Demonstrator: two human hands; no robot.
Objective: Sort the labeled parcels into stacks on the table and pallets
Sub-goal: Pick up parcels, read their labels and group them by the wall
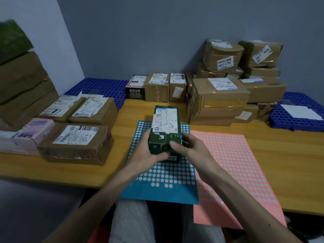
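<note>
A dark green parcel point(165, 127) with a white shipping label marked by hand sits lengthwise over the blue dotted sheet point(158, 179) on the wooden table point(263, 155). My left hand point(149, 151) grips its near left corner from below. My right hand point(184, 146) grips the near right corner, thumb on the near end. Brown labeled parcels point(77, 142) lie stacked at the left. A taller pile of brown parcels point(219, 99) stands at the right rear.
A pink dotted sheet point(233, 172) lies right of the blue one. Blue pallets point(98, 86) run along the back wall and at the far right point(298, 120). A black box and two brown boxes point(156, 86) stand at the table's back edge. Large cartons point(22, 85) rise at far left.
</note>
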